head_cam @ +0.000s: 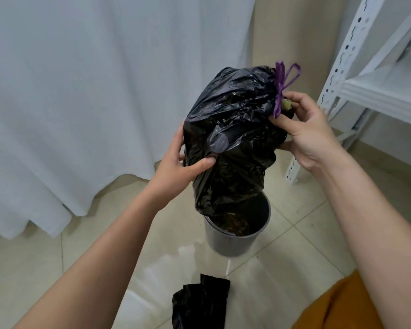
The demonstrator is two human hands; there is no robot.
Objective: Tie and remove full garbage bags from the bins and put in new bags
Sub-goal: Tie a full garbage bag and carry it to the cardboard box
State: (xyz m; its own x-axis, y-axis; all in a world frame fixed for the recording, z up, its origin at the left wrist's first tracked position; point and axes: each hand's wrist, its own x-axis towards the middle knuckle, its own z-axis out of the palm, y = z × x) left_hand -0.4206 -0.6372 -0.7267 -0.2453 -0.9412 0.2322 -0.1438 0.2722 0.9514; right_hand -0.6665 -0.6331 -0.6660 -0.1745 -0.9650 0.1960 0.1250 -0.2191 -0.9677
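I held the full black garbage bag (230, 136) above the grey bin (235, 236). My left hand (176, 167) gripped its side, thumb pressed in. My right hand (304, 129) pinched the gathered neck beneath the purple drawstring (282, 81). A folded black bag (199, 302) lay on the tiled floor (81, 257).

1. The full garbage bag (228, 143) is showing glossy black, with pale grey glints on its creases.
2. Its drawstring (282, 84) is showing purple, knotted at the bag's gathered top.
3. A yellowish-green scrap (287, 104) is peeking out beside the knot.
4. The bin (233, 241) is showing dark grey outside and near-black inside.
5. The folded bag (199, 302) on the floor is showing plain black.
6. The floor tiles (81, 257) are gleaming cream-beige with thin darker grout lines.
7. The curtain (81, 91) is hanging white.
8. The shelving rack (356, 67) is showing white, its upright dotted with dark holes.
9. The cloth (342, 305) at the lower right corner is showing mustard orange.
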